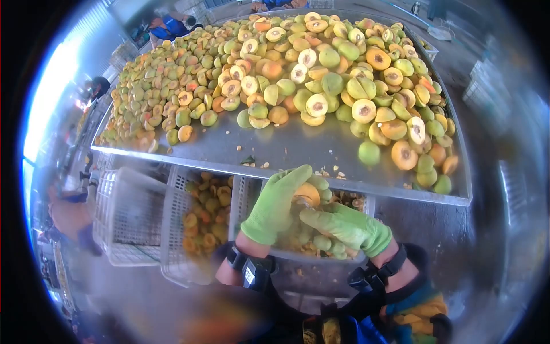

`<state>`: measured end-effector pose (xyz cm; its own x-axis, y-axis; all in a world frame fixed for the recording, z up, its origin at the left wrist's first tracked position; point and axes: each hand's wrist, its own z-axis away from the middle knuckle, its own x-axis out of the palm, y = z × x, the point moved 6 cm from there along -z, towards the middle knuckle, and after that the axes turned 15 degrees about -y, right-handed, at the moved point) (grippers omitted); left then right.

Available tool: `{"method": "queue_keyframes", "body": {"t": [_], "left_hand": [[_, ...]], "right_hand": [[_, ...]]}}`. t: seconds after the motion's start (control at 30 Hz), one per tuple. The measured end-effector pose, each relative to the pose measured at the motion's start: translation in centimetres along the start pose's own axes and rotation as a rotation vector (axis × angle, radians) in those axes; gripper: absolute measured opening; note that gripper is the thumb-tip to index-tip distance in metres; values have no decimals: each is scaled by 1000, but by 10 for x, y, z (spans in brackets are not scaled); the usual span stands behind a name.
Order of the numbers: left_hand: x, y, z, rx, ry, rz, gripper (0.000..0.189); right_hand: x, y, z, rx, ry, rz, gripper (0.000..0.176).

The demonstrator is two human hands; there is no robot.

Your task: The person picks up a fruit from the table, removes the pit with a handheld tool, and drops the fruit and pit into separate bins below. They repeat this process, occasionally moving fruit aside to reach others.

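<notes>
My left hand [275, 204], in a green glove, is closed round an orange-yellow fruit half [306, 195] near the front edge of the metal table [229, 150]. Close against the same fruit, my right hand [346, 226], gloved too, has its fingers bent; the fingertips are partly hidden and blurred, so what they hold cannot be made out. Beneath both hands is a white crate [368, 207] with fruit pieces in it. A large heap of green and yellow fruit [332, 83], many of them halved, covers the back of the table.
Left of my hands, below the table, stand a crate of fruit halves [172, 229] and an empty-looking white crate [137, 209]. Other people [169, 26] are at the far side and at the left [71, 215]. Small bits lie along the table's raised front edge.
</notes>
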<state>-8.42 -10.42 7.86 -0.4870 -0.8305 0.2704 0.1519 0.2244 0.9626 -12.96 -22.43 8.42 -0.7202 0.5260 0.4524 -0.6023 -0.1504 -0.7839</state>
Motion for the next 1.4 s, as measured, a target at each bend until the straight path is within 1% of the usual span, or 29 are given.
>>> {"method": "queue_keyframes", "body": {"t": [0.07, 0.1, 0.17, 0.27, 0.33, 0.4, 0.43, 0.47, 0.5, 0.57, 0.63, 0.67, 0.7, 0.73, 0.8, 0.83, 0.87, 0.9, 0.93, 1.0, 1.07, 1.1, 1.13, 1.17, 1.2, 1.23, 1.27, 1.33, 1.4], "left_hand": [[3, 5, 6, 151, 6, -54, 40], [3, 8, 6, 150, 6, -52, 40], [2, -15, 11, -289, 69, 521, 35], [-17, 4, 23, -218, 169, 311, 28], [-25, 57, 53, 302, 325, -1547, 24], [-102, 37, 99, 167, 673, -880, 20], [-107, 60, 111, -76, 727, -1199, 22], [-111, 74, 123, -75, 843, -1792, 29], [-107, 80, 127, -200, 1136, -2087, 39], [-100, 88, 106, -18, 1114, -2026, 45], [-63, 75, 44, 195, 727, -1549, 49], [-48, 50, 3, 169, 525, -1187, 51], [-12, 37, -38, -25, 356, -1287, 54], [1, 4, -77, 13, 229, -1222, 59], [47, -32, -135, -113, 78, -1479, 59], [63, -35, -153, -103, 62, -1471, 59], [77, -45, -168, -230, -13, -1550, 59], [86, -54, -178, -359, -92, -1628, 58], [85, -60, -186, -353, -113, -1628, 58], [68, -65, -188, -480, -294, -1155, 53], [61, -32, -151, -500, -178, -541, 55], [52, -23, -136, -394, -189, -234, 56], [44, -15, -118, -276, -192, 70, 57], [36, -13, -98, -272, -167, 57, 57], [33, -4, -78, -124, -202, 191, 58], [31, 5, -58, 28, -235, 324, 59], [30, 7, -41, 36, -212, 320, 59], [31, 4, -18, 67, -79, 571, 48], [26, -8, -6, 70, -23, 680, 44]], "right_hand": [[6, 0, 0, 44, -62, 6, 50], [7, 1, 0, 46, -61, 4, 50], [12, 3, 0, 40, -104, 98, 51], [13, 5, 15, 66, -80, 88, 49], [9, 11, 16, 65, -78, 123, 46], [-11, 38, 7, -32, 36, 270, 34], [-21, 72, -8, -50, 57, 262, 34], [-37, 91, -19, -63, 360, 916, 24], [-34, 93, -21, -50, 672, 1560, 15], [-33, 88, -18, -129, 694, 1424, 13], [-33, 89, -7, -197, 698, 1312, 10], [-34, 96, -1, -133, 701, 1371, 9], [-36, 99, 5, -66, 706, 1426, 7], [-31, 94, 7, 55, 642, 1451, 5], [-29, 96, 14, 4, 709, 1432, 6], [-29, 96, 19, -58, 764, 1402, 7], [-36, 105, 9, 177, 692, 1440, 10], [-40, 105, 13, 191, 704, 1424, 10], [-43, 102, 18, 214, 676, 1421, 12], [-50, 100, 21, 186, 679, 1402, 11], [-58, 79, 39, 83, 704, 1258, 12], [-60, 64, 49, -10, 715, 1107, 14], [-60, 54, 59, -152, 777, 1116, 16], [-56, 39, 68, -295, 829, 1122, 19], [-51, 23, 77, -353, 947, 1072, 22], [-43, 14, 73, -368, 920, 1075, 22], [-36, 6, 71, -445, 932, 1027, 22], [-24, 2, 59, -559, 962, 1042, 22], [-12, 1, 43, -582, 951, 1033, 22]]}}
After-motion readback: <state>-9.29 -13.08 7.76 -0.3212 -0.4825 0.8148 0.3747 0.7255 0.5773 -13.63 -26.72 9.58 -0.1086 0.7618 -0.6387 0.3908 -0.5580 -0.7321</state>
